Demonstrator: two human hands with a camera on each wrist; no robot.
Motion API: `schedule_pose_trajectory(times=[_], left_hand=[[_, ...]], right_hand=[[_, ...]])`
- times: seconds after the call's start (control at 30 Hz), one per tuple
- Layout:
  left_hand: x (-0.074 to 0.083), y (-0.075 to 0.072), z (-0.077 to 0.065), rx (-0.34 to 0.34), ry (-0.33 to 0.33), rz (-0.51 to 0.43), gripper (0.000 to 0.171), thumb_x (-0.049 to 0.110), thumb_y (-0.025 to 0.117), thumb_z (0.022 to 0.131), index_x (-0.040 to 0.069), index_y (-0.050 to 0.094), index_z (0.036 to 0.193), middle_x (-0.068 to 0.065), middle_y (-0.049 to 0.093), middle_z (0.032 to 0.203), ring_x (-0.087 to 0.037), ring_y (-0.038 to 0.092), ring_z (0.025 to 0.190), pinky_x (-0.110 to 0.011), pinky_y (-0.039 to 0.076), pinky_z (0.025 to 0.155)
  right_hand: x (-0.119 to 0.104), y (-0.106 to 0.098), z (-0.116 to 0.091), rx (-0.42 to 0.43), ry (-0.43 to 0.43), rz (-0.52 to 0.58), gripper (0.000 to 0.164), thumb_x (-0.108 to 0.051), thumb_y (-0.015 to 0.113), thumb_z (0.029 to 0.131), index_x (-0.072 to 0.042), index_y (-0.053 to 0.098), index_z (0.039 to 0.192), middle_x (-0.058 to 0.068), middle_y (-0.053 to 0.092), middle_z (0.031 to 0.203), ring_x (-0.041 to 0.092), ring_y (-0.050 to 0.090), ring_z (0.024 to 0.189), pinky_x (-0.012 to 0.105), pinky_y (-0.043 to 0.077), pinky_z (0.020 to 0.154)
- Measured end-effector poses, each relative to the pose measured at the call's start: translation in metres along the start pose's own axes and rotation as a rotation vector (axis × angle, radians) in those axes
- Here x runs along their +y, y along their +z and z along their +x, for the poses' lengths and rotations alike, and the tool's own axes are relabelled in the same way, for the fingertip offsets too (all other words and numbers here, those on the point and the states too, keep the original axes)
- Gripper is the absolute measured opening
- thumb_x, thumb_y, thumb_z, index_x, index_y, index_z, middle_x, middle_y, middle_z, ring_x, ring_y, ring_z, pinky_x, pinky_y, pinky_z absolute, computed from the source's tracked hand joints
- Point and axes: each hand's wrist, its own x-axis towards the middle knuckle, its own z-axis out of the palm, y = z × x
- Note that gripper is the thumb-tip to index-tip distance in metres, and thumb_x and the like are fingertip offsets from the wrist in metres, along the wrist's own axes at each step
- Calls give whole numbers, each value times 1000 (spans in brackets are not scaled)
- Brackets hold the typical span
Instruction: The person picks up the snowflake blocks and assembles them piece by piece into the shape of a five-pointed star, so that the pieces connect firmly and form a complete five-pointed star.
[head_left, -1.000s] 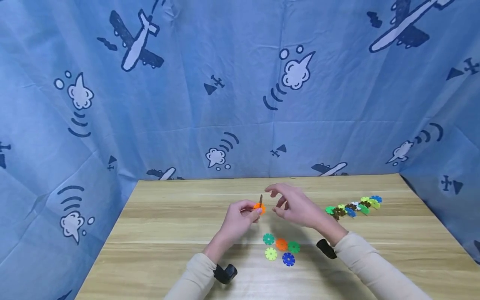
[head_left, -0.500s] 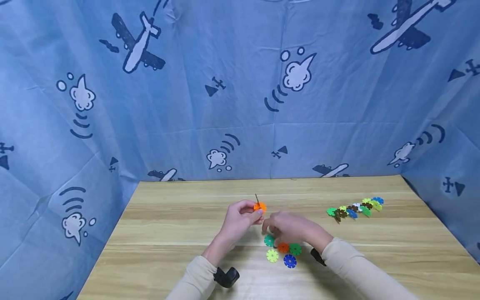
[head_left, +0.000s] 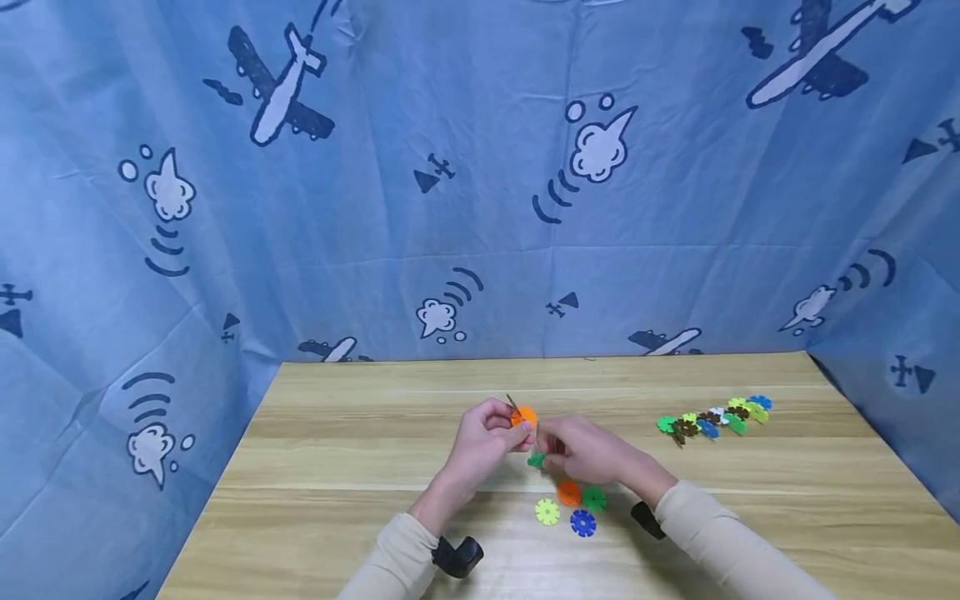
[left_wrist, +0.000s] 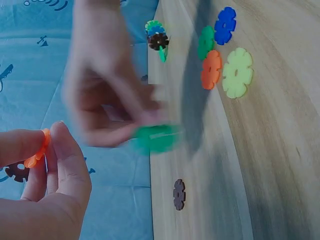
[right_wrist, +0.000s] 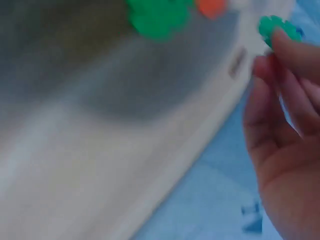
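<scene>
My left hand [head_left: 483, 437] pinches an orange snowflake disc [head_left: 528, 414] between thumb and fingers. A brown snowflake disc [left_wrist: 18, 172] stands crosswise against the orange one, seemingly joined to it. Close beside them, my right hand [head_left: 592, 452] pinches a green snowflake disc [right_wrist: 274, 29] just above the table; it is blurred in the left wrist view. Below the right hand lie a loose orange disc [head_left: 569, 494], a second green disc [head_left: 594, 499], a yellow-green disc [head_left: 547, 512] and a blue disc [head_left: 582, 523].
A joined chain of several coloured discs [head_left: 711, 422] lies at the right of the wooden table [head_left: 337, 467]. Another brown disc [left_wrist: 179, 194] lies on the tabletop in the left wrist view. Behind the table hangs a blue patterned curtain [head_left: 480, 208].
My right hand came down to the loose discs, took the green one from the left of the group and lifted it toward the left hand. The left hand kept its orange disc, which turned slightly.
</scene>
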Motion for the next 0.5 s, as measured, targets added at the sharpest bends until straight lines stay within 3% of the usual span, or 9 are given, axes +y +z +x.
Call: schedule_pose_trajectory(times=[0.17,0.27,0.33,0.5], left_hand=[[-1,4,1,-4,18,-7,16,-3,70,91,-6,58,101,-11,68,86,-16,71,74,-29,63,75],[-2,5,2,-3,24,5,15,-3,70,90,-6,59,100,-12,69,86,-15,71,73,-29,63,74],[-2,6,2,-6,27,15,15,-2,70,91,-6,59,100,-12,69,86,-13,70,71,-29,63,74],[-2,6,1,-15,27,44,16,1,71,91,-5,60,100,-9,67,85,-11,69,70,-29,62,75]], right_hand=[[-1,-27,-3,393,-149,-38,23,3,74,87,-15,71,100,-2,68,88,4,59,74,21,53,61],[-6,-38,-5,547,-238,-36,24,5,75,84,-17,74,94,-5,68,94,5,61,78,21,56,62],[-9,-41,-6,578,-294,-26,26,7,75,82,-17,74,91,-5,67,97,7,62,80,23,57,63],[-12,-44,-7,542,-362,-10,26,9,75,80,-15,75,89,-3,68,97,9,63,79,28,59,64]])
